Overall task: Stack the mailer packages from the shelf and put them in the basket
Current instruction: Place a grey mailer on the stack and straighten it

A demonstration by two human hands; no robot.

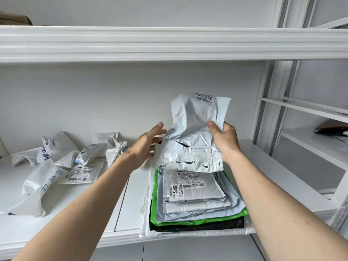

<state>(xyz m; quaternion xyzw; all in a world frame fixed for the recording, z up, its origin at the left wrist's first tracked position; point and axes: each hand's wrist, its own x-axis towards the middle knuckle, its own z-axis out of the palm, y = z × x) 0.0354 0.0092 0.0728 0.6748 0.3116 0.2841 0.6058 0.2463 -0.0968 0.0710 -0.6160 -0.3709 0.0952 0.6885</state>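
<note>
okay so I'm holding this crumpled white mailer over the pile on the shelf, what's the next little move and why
Probably lay the crumpled white mailer flat onto the stack. Your right hand pinches its edge, your left hand steadies its side, and it stands half-lifted above the pile. More loose mailers still wait on the shelf.

A crumpled pale grey mailer (195, 132) with a printed label at its top edge stands tilted, just right of centre of the frame, its lower end over a neat stack of mailers (194, 200) at lower right: grey ones above a green one, a black one and a white one. Loose, wrinkled white mailers (62, 166) lie scattered at left of the shelf (130, 200).
</note>
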